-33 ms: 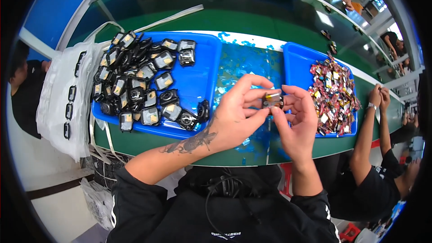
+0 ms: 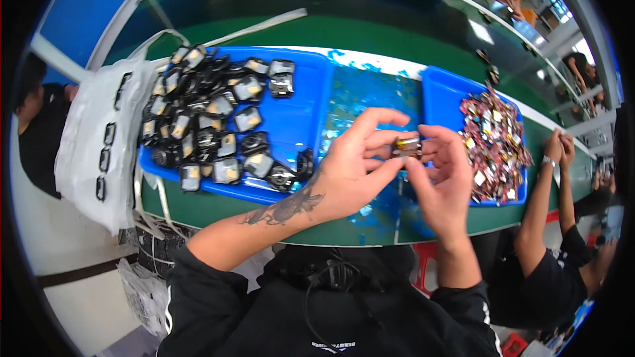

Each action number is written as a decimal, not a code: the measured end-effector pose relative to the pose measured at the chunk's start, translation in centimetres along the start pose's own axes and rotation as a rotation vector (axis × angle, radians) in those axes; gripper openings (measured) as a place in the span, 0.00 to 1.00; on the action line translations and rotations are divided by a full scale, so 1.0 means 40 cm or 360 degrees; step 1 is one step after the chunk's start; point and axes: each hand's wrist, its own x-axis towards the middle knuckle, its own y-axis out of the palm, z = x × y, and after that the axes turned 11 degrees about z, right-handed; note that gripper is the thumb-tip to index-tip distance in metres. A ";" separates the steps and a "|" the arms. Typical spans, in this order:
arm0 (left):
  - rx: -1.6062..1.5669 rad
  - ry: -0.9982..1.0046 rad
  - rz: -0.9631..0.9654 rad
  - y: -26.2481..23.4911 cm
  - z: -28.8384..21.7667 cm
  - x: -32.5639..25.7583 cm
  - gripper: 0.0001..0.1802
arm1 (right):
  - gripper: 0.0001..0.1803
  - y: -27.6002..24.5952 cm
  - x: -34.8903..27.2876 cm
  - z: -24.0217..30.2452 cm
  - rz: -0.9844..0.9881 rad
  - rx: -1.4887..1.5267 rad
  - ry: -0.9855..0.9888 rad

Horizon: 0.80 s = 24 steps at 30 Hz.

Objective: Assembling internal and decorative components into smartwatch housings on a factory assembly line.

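The left hand [image 2: 350,172] and right hand [image 2: 444,182] both pinched a small dark device [image 2: 407,147] between them, hiding its ends and leaving its finer parts too small to make out, though a glossy, yellowish patch showed. It was held over the flecked blue mat [image 2: 370,96], between a left tray [image 2: 301,102] of black-framed cases [image 2: 198,119] and a right tray [image 2: 442,96] heaped with reddish parts [image 2: 499,149], its near corner blocked by the right hand.
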 end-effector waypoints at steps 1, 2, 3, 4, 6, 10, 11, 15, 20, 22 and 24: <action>0.0143 0.0012 -0.0011 -0.014 -0.008 0.006 0.25 | 0.24 -0.008 0.019 0.008 0.0081 -0.0018 0.0002; 0.0827 0.0187 -0.0196 -0.047 -0.025 0.018 0.22 | 0.22 -0.028 0.069 0.028 0.0178 -0.0075 -0.0052; 0.1511 0.0341 -0.0357 -0.088 -0.035 0.032 0.19 | 0.21 -0.038 0.140 0.018 0.0260 -0.0082 -0.0070; 0.2224 0.0441 -0.0599 -0.134 -0.045 0.049 0.13 | 0.21 -0.064 0.222 0.016 0.0426 -0.0139 0.0008; 0.2766 0.0186 -0.0777 -0.203 -0.060 0.062 0.12 | 0.27 -0.101 0.395 -0.041 0.0405 -0.0282 0.0108; 0.3076 -0.0048 -0.0737 -0.268 0.014 0.002 0.22 | 0.34 -0.089 0.621 -0.197 0.0107 -0.0276 0.0499; 0.3060 -0.0050 -0.0768 -0.264 0.015 0.001 0.24 | 0.33 -0.085 0.637 -0.238 -0.0030 -0.0808 0.0326; 0.2846 -0.0441 -0.0643 -0.243 -0.030 0.003 0.28 | 0.35 -0.084 0.619 -0.221 0.0066 -0.0870 0.0519; 0.2759 -0.0442 -0.0611 -0.223 -0.049 0.036 0.21 | 0.20 -0.226 0.585 -0.205 0.0011 -0.0942 0.0215; 0.2723 -0.0439 -0.0623 -0.230 -0.050 0.030 0.22 | 0.15 -0.265 0.505 -0.122 0.0218 -0.0831 0.0116; 0.2525 -0.0557 -0.0653 -0.239 -0.062 0.030 0.26 | 0.10 -0.289 0.433 -0.053 0.0530 -0.0848 0.0057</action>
